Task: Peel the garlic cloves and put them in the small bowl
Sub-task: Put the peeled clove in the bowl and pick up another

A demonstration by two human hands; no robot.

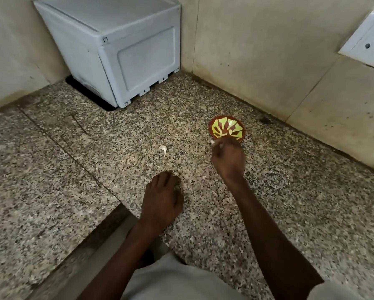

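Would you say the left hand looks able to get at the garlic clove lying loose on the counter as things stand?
Probably yes. The left hand rests on the counter just short of the garlic clove, with only bare granite between them; the right hand is off by the small bowl.

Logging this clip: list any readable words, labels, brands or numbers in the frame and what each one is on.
None readable.
White box: blank panels, no label or brand showing.
Wall socket: only holes, no lettering visible.
Small bowl: a red and yellow-green pattern, no text.
Granite counter: speckle only.
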